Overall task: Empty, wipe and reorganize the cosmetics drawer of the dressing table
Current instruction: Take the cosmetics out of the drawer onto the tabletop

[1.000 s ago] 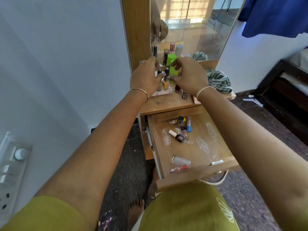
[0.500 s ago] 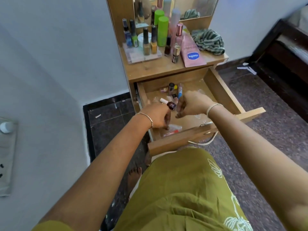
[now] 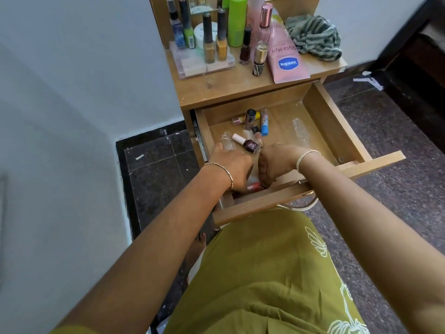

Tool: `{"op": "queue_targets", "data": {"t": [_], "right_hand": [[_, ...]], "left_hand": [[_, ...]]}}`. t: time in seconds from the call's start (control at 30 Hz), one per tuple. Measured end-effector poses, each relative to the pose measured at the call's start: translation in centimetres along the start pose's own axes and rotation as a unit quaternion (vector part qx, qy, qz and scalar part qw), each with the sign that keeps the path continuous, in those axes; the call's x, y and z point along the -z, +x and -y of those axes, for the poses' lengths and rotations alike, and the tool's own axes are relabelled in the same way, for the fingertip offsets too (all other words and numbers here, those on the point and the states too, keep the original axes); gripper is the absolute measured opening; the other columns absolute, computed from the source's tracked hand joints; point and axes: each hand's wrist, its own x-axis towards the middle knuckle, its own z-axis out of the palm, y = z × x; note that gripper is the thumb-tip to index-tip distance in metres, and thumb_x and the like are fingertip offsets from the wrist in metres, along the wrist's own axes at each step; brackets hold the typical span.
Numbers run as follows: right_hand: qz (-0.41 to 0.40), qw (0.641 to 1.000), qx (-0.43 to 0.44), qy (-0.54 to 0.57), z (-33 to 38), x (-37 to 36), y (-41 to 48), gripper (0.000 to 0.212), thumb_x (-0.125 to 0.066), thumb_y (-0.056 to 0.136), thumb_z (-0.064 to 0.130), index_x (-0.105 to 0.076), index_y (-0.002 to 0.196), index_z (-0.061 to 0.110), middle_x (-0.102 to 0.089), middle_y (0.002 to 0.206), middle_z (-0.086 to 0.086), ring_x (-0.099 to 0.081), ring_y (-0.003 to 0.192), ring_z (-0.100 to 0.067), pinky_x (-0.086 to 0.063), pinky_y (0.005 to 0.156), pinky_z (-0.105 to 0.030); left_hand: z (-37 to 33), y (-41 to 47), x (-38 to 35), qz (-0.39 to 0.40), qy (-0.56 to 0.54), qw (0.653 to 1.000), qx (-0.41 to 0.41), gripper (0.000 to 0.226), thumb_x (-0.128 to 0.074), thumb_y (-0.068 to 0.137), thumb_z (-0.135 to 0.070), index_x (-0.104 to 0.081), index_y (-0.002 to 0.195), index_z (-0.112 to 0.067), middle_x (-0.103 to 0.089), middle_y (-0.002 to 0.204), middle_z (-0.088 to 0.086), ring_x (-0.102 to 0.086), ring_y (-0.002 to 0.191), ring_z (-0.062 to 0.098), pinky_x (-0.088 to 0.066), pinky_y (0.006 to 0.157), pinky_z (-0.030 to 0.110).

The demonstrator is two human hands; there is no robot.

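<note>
Left hand [image 3: 232, 166] (right [image 3: 277, 162] alongside) in drawer [image 3: 333, 127]

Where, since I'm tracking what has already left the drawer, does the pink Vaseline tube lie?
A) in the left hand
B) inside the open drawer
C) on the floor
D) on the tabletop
D: the pink Vaseline tube lies on the tabletop, above the open drawer and beside the striped cloth.

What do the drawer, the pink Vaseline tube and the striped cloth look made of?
Drawer: likely wood or wood-grain laminate, matte; grain streaks show. Pink Vaseline tube: probably soft plastic, faint sheen, flattened end. Striped cloth: soft fabric, perhaps terry, crumpled into folds.
</note>
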Motion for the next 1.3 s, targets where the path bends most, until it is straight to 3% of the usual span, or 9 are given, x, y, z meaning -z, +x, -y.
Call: {"op": "queue_targets", "data": {"t": [0.2, 0.33, 0.43, 0.53, 0.73, 0.87, 0.97, 1.13, 1.3], "right_hand": [[-0.017, 0.999, 0.025, 0.041, -0.1, -0.5, 0.4, 0.012, -0.078, 0.067, 0.027, -0.076, 0.078, 0.023, -0.07, 0.07, 0.008, -0.06, 0.068, -0.008, -0.044, 0.059, -0.024], [-0.073, 0.989, 0.038, 0.124, -0.5, -0.4, 0.4, 0.012, -0.08, 0.071, 0.019, -0.077, 0.082, 0.021, -0.071, 0.081, 0.008, -0.063, 0.079, -0.011, -0.051, 0.069, -0.024], [-0.089, 0.979, 0.045, 0.175, -0.7, -0.3, 0.3, 0.011, -0.079, 0.071, 0.012, -0.076, 0.082, 0.015, -0.072, 0.084, 0.003, -0.065, 0.083, -0.012, -0.054, 0.076, -0.029], [-0.112, 0.967, 0.046, 0.223, -1.3, 0.1, -0.1, 0.006, -0.078, 0.073, 0.011, -0.075, 0.077, 0.014, -0.071, 0.08, 0.001, -0.062, 0.077, -0.012, -0.051, 0.073, -0.028], [-0.312, 0.83, -0.087, 0.455, -3.5, 0.2, 0.7, 0.006, -0.076, 0.077, 0.008, -0.07, 0.079, 0.006, -0.07, 0.079, -0.011, -0.059, 0.064, -0.016, -0.055, 0.067, -0.033], [-0.314, 0.879, -0.061, 0.353, -2.4, 0.3, 1.9, 0.008, -0.073, 0.076, 0.014, -0.073, 0.078, 0.022, -0.069, 0.077, 0.006, -0.063, 0.076, -0.014, -0.052, 0.071, -0.029], [-0.315, 0.923, -0.043, 0.217, -0.9, 0.3, 2.6, 0.018, -0.07, 0.078, 0.025, -0.074, 0.095, 0.022, -0.07, 0.097, 0.0, -0.062, 0.085, -0.019, -0.042, 0.071, -0.026], [-0.323, 0.939, -0.033, 0.113, 0.0, -0.5, 2.9, 0.022, -0.065, 0.083, 0.033, -0.072, 0.097, 0.018, -0.061, 0.104, -0.012, -0.062, 0.092, -0.034, -0.038, 0.067, -0.031], [-0.314, 0.943, -0.04, 0.099, 0.4, -0.7, 2.5, 0.024, -0.061, 0.084, 0.038, -0.065, 0.082, 0.014, -0.054, 0.087, -0.009, -0.061, 0.085, -0.034, -0.037, 0.062, -0.032]], "left_hand": [[0.4, 0.3, -0.1, -0.003, -0.018, 1.0, -0.002, 0.029, -0.066, 0.07, -0.056, -0.059, 0.07, -0.028, -0.054, 0.07, -0.013, -0.048, 0.076, 0.014, -0.027, 0.092, 0.048], [0.3, 0.1, -0.4, -0.019, 0.005, 1.0, 0.004, 0.043, -0.071, 0.068, -0.05, -0.037, 0.055, -0.027, -0.04, 0.057, -0.013, -0.041, 0.064, 0.015, -0.028, 0.09, 0.046], [0.2, 0.1, -0.5, -0.022, 0.019, 1.0, 0.006, 0.043, -0.069, 0.071, -0.049, -0.037, 0.055, -0.025, -0.038, 0.057, -0.01, -0.033, 0.055, 0.011, -0.029, 0.089, 0.044], [0.4, 0.0, -0.3, -0.031, -0.004, 1.0, 0.004, 0.033, -0.065, 0.074, -0.05, -0.048, 0.063, -0.024, -0.047, 0.064, -0.008, -0.045, 0.069, 0.017, -0.031, 0.088, 0.041], [2.1, 0.0, 0.2, -0.116, -0.119, 0.986, 0.004, 0.025, -0.064, 0.079, -0.037, -0.058, 0.099, -0.021, -0.063, 0.094, 0.001, -0.058, 0.091, 0.021, -0.046, 0.088, 0.038], [3.2, -0.5, 0.5, -0.187, -0.204, 0.961, 0.012, 0.021, -0.066, 0.079, -0.03, -0.063, 0.095, -0.018, -0.063, 0.088, -0.001, -0.058, 0.086, 0.019, -0.046, 0.078, 0.033], [3.6, -1.0, 0.6, -0.206, -0.252, 0.945, 0.015, 0.021, -0.068, 0.078, -0.031, -0.064, 0.088, -0.013, -0.064, 0.085, 0.003, -0.057, 0.081, 0.019, -0.045, 0.071, 0.033], [3.8, -1.0, 0.3, -0.204, -0.307, 0.929, 0.026, 0.024, -0.07, 0.077, -0.033, -0.067, 0.09, -0.013, -0.067, 0.087, 0.003, -0.059, 0.081, 0.017, -0.05, 0.075, 0.036], [3.6, -1.0, 0.0, -0.196, -0.329, 0.923, 0.037, 0.026, -0.07, 0.076, -0.037, -0.064, 0.088, -0.014, -0.066, 0.088, 0.001, -0.059, 0.082, 0.016, -0.049, 0.071, 0.034]]}}
